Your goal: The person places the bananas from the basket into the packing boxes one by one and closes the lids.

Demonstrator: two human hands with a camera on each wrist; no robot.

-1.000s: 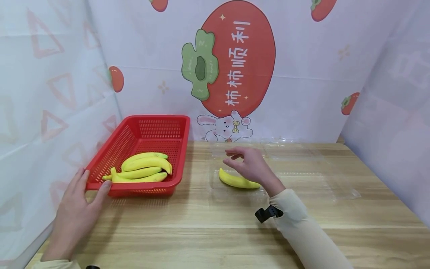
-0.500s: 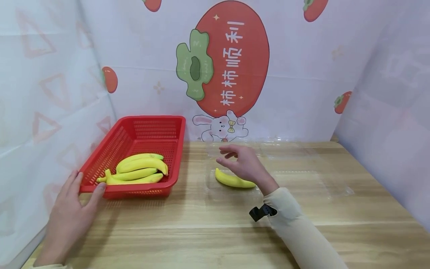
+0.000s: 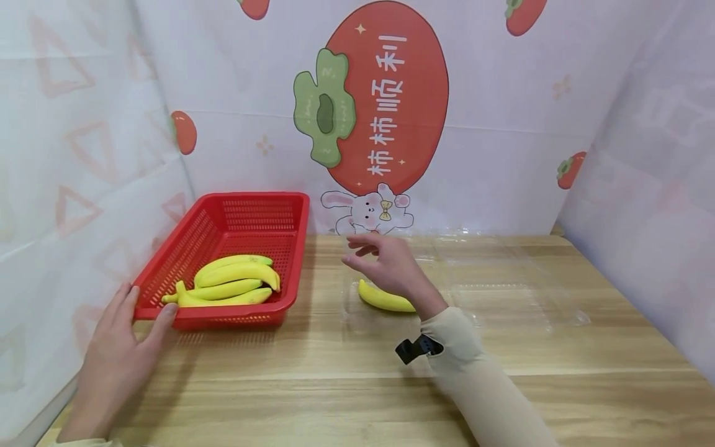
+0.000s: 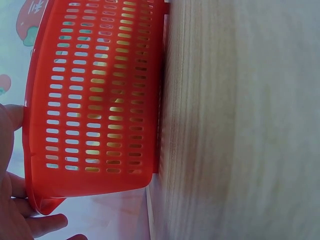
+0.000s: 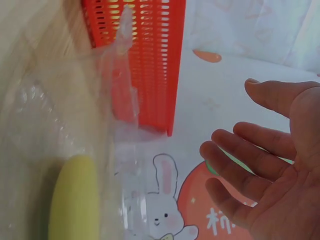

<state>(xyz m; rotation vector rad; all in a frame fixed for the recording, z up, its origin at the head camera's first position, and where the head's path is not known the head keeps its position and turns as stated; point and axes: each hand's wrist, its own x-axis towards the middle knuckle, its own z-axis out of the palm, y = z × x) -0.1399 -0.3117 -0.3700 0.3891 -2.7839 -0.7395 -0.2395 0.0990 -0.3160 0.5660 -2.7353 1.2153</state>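
My left hand point(image 3: 117, 354) holds the near left corner of a red plastic basket point(image 3: 298, 273), with the thumb over the front rim and the fingers along the left side. Several bananas point(image 3: 240, 273) lie in the basket's near part. My right hand point(image 3: 385, 264) hovers with nothing in it, fingers loosely bent and apart, as the right wrist view shows too. Below it, a single banana point(image 3: 382, 299) lies in the left part of a clear plastic container point(image 3: 503, 310); its right end is hidden behind my wrist in the head view.
The open container spreads over the right half of the wooden table point(image 3: 335, 397); its thin clear walls point(image 5: 127, 80) are hard to see. A printed cloth point(image 3: 491, 174) closes off the back, with hanging cloth at both sides. The basket stands close to the left cloth.
My right hand has moved left, uncovering nothing new, while the single banana stays put. The whole head view shifted slightly early on. My left hand keeps its place at the basket's corner.
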